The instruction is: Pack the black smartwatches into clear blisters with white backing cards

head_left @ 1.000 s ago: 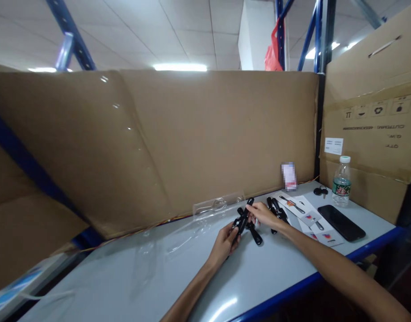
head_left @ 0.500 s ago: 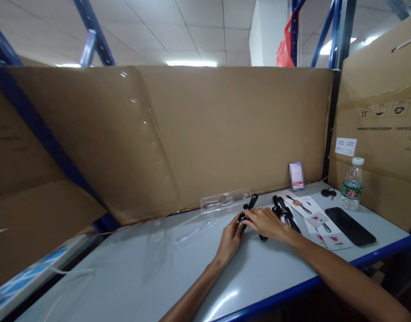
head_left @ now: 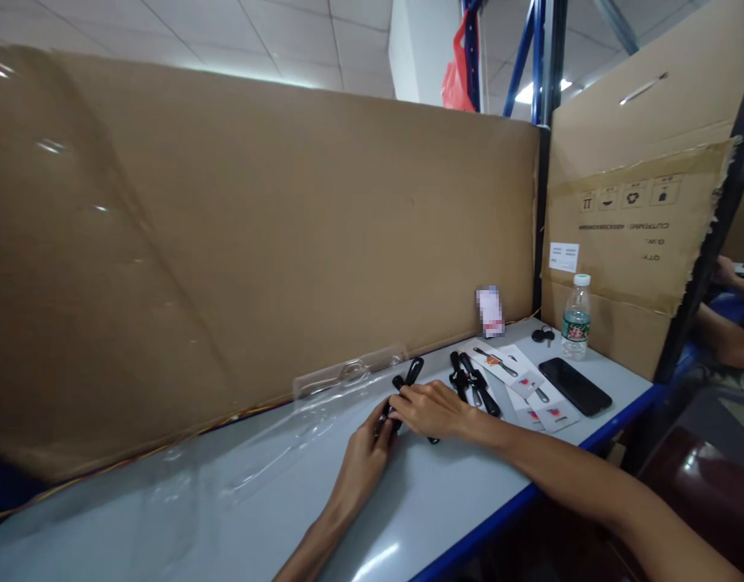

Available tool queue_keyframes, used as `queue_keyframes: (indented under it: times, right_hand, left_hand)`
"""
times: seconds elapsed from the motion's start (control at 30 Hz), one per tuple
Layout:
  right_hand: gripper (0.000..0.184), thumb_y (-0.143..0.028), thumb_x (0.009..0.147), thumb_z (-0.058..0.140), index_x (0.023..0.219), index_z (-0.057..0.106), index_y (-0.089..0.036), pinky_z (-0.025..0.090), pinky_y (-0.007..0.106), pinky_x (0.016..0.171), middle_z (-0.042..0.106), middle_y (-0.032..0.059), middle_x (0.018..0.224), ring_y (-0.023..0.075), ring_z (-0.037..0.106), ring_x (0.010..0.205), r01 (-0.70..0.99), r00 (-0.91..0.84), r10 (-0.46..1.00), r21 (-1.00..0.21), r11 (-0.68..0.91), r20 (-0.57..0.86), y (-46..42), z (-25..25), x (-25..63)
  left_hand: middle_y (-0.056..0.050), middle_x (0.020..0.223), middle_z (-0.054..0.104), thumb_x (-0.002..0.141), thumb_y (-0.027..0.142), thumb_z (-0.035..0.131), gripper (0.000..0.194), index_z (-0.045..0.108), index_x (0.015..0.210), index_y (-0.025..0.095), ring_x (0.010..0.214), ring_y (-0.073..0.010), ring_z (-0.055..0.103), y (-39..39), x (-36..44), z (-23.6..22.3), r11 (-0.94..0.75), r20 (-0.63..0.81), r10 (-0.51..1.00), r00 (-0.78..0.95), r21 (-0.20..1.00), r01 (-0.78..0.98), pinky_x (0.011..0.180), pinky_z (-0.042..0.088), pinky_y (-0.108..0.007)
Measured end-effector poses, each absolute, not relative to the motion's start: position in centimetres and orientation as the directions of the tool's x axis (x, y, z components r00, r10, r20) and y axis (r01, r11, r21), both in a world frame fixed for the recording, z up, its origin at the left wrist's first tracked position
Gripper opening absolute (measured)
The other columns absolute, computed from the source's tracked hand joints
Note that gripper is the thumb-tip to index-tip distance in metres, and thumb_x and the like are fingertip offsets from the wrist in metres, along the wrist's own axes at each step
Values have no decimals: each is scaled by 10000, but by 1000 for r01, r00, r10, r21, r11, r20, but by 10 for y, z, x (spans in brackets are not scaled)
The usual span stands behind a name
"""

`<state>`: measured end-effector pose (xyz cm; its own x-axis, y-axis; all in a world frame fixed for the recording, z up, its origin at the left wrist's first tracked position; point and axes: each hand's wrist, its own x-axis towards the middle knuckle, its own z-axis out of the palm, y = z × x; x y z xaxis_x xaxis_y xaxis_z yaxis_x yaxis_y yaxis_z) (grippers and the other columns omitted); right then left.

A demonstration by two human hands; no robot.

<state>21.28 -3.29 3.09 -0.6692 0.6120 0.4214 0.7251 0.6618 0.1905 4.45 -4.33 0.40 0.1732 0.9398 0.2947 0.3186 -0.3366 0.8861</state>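
Note:
My left hand and my right hand meet over the table, fingers closed around a small black utensil whose middle they cover. Its exact kind is hidden. Beyond the fingers a glossy black handle with a hanging hole sticks out, and a dark end shows below my right hand. To the right of my right hand lie several black-handled utensils. Printed cards picturing a long-handled utensil overlap beside them. Clear plastic blister packs rest on the table left of my hands.
A black phone, keys and a water bottle stand or lie on the right. Another phone-like screen leans on the cardboard wall. The table has a blue front edge. Another person's arm shows far right.
The view has swung to the right, so everything sits further left, and another person's arm has come into sight. Both my hands stay closed together on the black utensil.

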Motion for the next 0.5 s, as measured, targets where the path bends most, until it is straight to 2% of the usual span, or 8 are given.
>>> queue_keyframes:
  times: [0.2, 0.27, 0.33, 0.4, 0.47, 0.5]
  right_hand:
    - [176, -162, 1009, 408, 1125, 538, -136, 478, 318, 621, 678, 107, 1031, 245, 639, 941, 690, -709, 582, 222, 688, 399, -35, 27, 208]
    - [150, -195, 1009, 439, 1089, 555, -144, 459, 307, 623, 688, 106, 1026, 239, 647, 924, 711, -676, 603, 158, 685, 424, -35, 27, 206]
    - [175, -309, 1006, 498, 1069, 566, -160, 442, 289, 639, 703, 89, 1000, 220, 659, 875, 770, -544, 681, -31, 637, 490, -33, 28, 205]
    - [265, -423, 983, 536, 1062, 575, -173, 427, 267, 650, 713, 63, 937, 195, 664, 806, 797, -303, 790, -312, 517, 534, -27, 29, 206]
    - [296, -456, 984, 515, 1006, 596, -172, 414, 246, 643, 707, 44, 847, 171, 655, 745, 720, -85, 863, -568, 399, 498, -20, 28, 208]
    - [313, -456, 990, 494, 942, 607, -169, 411, 235, 633, 696, 38, 805, 160, 647, 723, 647, -46, 883, -659, 383, 467, -16, 27, 210]
  left_hand:
    - [-11, 646, 619, 773, 452, 619, 405, 679, 1036, 150, 611, -196, 560, -44, 44, 0, -317, 279, 947, 163, 898, 305, 539, 421, -258]
    - [2, 625, 601, 765, 480, 625, 458, 659, 1072, 141, 539, -162, 519, -43, 45, -1, -273, 240, 959, 151, 924, 268, 490, 390, -241]
    - [28, 597, 568, 758, 517, 629, 556, 611, 1156, 129, 449, -120, 445, -43, 48, -1, -204, 180, 974, 139, 960, 192, 423, 330, -218]
    - [59, 585, 534, 760, 554, 624, 680, 521, 1282, 131, 382, -86, 359, -45, 50, 0, -141, 130, 984, 125, 986, 86, 365, 256, -197]
    - [74, 605, 532, 774, 558, 628, 783, 404, 1414, 165, 369, -72, 334, -48, 52, 3, -119, 120, 986, 118, 993, -15, 346, 236, -179]
    - [77, 611, 534, 783, 550, 635, 821, 351, 1461, 184, 369, -69, 335, -50, 53, 4, -116, 121, 984, 133, 992, -45, 341, 233, -172]
